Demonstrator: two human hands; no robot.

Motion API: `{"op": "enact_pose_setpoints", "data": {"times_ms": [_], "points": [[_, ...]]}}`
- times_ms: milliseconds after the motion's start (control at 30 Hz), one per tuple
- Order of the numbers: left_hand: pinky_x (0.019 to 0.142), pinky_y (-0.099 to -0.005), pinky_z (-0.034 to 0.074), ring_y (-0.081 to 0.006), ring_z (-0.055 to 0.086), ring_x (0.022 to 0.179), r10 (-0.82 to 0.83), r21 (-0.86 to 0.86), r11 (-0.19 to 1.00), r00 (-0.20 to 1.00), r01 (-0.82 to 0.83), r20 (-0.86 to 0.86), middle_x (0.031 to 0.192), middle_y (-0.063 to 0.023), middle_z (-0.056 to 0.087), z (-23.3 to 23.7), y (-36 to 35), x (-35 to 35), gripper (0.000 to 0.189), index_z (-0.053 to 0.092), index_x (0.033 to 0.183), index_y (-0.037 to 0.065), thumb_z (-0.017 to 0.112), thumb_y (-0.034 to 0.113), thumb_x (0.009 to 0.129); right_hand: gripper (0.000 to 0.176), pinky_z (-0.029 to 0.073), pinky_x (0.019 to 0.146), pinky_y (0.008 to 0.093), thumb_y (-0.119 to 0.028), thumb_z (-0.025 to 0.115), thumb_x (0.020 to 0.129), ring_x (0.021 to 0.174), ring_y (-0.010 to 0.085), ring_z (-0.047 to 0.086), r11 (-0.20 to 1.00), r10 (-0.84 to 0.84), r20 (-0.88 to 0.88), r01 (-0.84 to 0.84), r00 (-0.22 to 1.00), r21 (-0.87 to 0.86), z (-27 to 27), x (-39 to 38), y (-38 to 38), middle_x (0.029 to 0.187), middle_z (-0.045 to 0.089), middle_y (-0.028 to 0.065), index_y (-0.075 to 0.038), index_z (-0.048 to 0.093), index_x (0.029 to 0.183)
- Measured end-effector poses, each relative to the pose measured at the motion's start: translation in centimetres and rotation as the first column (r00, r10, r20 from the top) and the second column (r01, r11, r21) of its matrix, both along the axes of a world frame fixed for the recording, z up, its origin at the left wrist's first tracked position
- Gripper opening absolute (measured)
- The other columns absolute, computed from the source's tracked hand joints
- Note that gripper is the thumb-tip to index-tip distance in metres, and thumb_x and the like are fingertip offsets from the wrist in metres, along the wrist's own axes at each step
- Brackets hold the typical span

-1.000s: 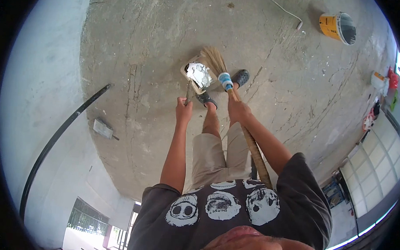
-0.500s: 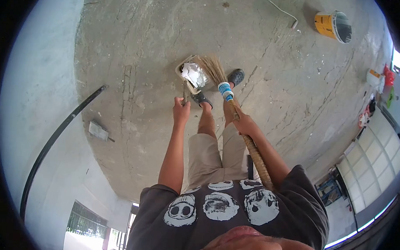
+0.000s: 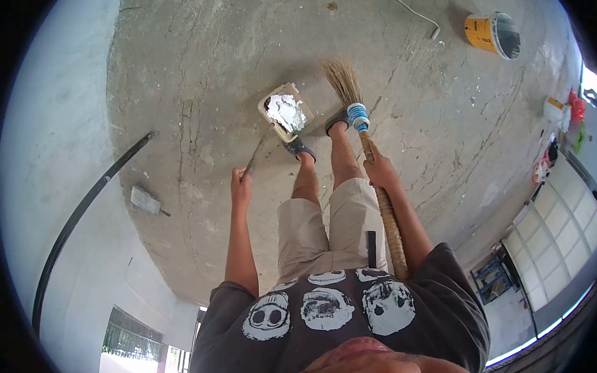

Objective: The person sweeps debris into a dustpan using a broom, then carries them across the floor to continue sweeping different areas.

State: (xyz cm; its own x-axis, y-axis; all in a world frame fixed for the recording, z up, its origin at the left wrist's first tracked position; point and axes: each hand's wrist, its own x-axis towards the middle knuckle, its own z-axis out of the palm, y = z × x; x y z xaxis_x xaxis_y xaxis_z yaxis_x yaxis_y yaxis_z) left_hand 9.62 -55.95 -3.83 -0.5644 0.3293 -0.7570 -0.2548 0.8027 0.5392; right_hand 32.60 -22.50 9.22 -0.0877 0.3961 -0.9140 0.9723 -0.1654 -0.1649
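Note:
My left hand (image 3: 241,179) is closed around the thin handle of a dustpan (image 3: 304,101). White scraps (image 3: 286,113), looking like flakes or crumpled paper, lie heaped in the pan. In my right hand (image 3: 380,168) is the stick of a straw broom (image 3: 343,83), its fingers wrapped round it just below the blue and white binding. The bristles fan out to the right of the dustpan, apart from it, and the broom's wrapped handle runs back beside my right forearm.
A yellow and white bucket (image 3: 491,35) lies tilted at the upper right. A paint roller (image 3: 435,32) rests on the cracked concrete floor (image 3: 237,46). Along the left wall are a black pipe (image 3: 91,196) and a grey flat tool (image 3: 145,199). Bags (image 3: 576,107) sit by the right wall.
The broom's bristles have moved right, off the dustpan. My left hand has moved left and back toward me, so the dustpan's handle now slants and shows more fully.

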Motion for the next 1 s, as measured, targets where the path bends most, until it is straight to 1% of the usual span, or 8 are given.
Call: {"op": "enact_pose_setpoints", "data": {"times_ms": [300, 367, 400, 467, 567, 800, 900, 1000], "points": [[0.068, -0.0327, 0.042, -0.0197, 0.05, 0.071, 0.06, -0.047, 0.997, 0.996, -0.057, 0.06, 0.078, -0.0091, 0.053, -0.5, -0.9, -1.8, 0.028, 0.051, 0.105, 0.002, 0.049, 0.023, 0.087, 0.07, 0.052, 0.051, 0.0405, -0.015, 0.048, 0.081, 0.05, 0.0272, 0.063, 0.991, 0.134, 0.013, -0.133, 0.991, -0.03, -3.4, -0.8, -4.0, 0.078, 0.064, 0.0227, -0.01, 0.023, 0.145], [0.065, -0.0334, 0.043, -0.0199, 0.053, 0.069, 0.027, 0.004, 1.0, 1.0, -0.027, -0.009, 0.077, -0.0097, 0.057, -1.7, -0.3, -2.1, 0.028, 0.05, 0.106, 0.002, 0.051, 0.023, 0.087, 0.071, 0.052, 0.052, 0.0415, -0.014, 0.049, 0.08, 0.052, 0.0293, 0.064, 0.833, 0.465, -0.198, -0.35, 0.863, 0.429, -7.9, 1.7, -7.8, 0.075, 0.065, 0.0225, -0.009, 0.022, 0.145], [0.065, -0.0334, 0.043, -0.0199, 0.053, 0.069, 0.034, 0.013, 0.999, 0.999, -0.034, -0.006, 0.077, -0.0097, 0.057, -2.2, 0.4, -2.5, 0.028, 0.05, 0.106, 0.002, 0.051, 0.023, 0.087, 0.071, 0.052, 0.052, 0.0415, -0.014, 0.049, 0.08, 0.052, 0.0293, 0.064, 0.827, 0.472, -0.191, -0.356, 0.861, 0.435, -7.4, 0.7, -8.6, 0.075, 0.065, 0.0225, -0.009, 0.022, 0.145], [0.061, -0.0353, 0.044, -0.0213, 0.057, 0.066, 0.065, -0.015, 0.998, 0.998, -0.065, 0.024, 0.075, -0.0113, 0.06, -2.8, 0.9, -3.3, 0.029, 0.049, 0.106, 0.002, 0.053, 0.023, 0.087, 0.071, 0.052, 0.052, 0.0428, -0.013, 0.049, 0.08, 0.052, 0.0321, 0.064, 0.959, 0.261, -0.084, -0.268, 0.962, -0.092, -6.4, -1.1, -11.0, 0.071, 0.064, 0.0239, -0.009, 0.021, 0.145], [0.061, -0.0378, 0.045, -0.024, 0.06, 0.066, -0.04, -0.015, 0.999, 0.999, 0.04, -0.013, 0.076, -0.0143, 0.062, -1.8, 2.2, -3.4, 0.029, 0.048, 0.106, 0.002, 0.053, 0.022, 0.086, 0.072, 0.052, 0.051, 0.0435, -0.013, 0.049, 0.08, 0.052, 0.0331, 0.063, 0.943, 0.179, -0.099, -0.199, 0.979, -0.268, -5.3, -1.8, -13.7, 0.066, 0.062, 0.0243, -0.01, 0.02, 0.146], [0.063, -0.0411, 0.046, -0.0298, 0.062, 0.068, 0.012, -0.014, 1.0, 0.999, -0.012, 0.036, 0.074, -0.0188, 0.062, -2.0, 3.0, -3.0, 0.031, 0.045, 0.105, 0.002, 0.055, 0.021, 0.082, 0.066, 0.053, 0.061, 0.048, -0.016, 0.047, 0.082, 0.058, 0.0361, 0.064, 0.969, 0.188, -0.032, -0.19, 0.982, -0.157, -0.2, -0.8, -13.2, 0.073, 0.063, 0.0266, -0.005, 0.023, 0.143], [0.065, -0.0449, 0.046, -0.0363, 0.061, 0.071, -0.077, 0.001, 0.997, 0.995, 0.077, -0.069, 0.074, -0.0216, 0.061, -2.7, 3.2, -3.1, 0.034, 0.045, 0.105, 0.002, 0.055, 0.022, 0.08, 0.065, 0.054, 0.06, 0.0457, -0.016, 0.047, 0.082, 0.057, 0.035, 0.064, 0.967, 0.247, 0.021, -0.245, 0.969, -0.069, 1.3, 0.6, -12.8, 0.075, 0.063, 0.0266, -0.004, 0.025, 0.142], [0.067, -0.0476, 0.045, -0.0412, 0.061, 0.075, -0.137, 0.003, 0.99, 0.988, 0.138, -0.069, 0.077, -0.024, 0.062, -2.3, 3.8, -3.5, 0.035, 0.045, 0.105, 0.002, 0.055, 0.024, 0.079, 0.072, 0.052, 0.05, 0.0419, -0.013, 0.047, 0.079, 0.051, 0.0303, 0.063, 0.998, 0.05, 0.114, -0.045, 0.992, -0.042, 0.8, 2.8, -13.0, 0.072, 0.063, 0.0228, -0.01, 0.019, 0.146]]}}
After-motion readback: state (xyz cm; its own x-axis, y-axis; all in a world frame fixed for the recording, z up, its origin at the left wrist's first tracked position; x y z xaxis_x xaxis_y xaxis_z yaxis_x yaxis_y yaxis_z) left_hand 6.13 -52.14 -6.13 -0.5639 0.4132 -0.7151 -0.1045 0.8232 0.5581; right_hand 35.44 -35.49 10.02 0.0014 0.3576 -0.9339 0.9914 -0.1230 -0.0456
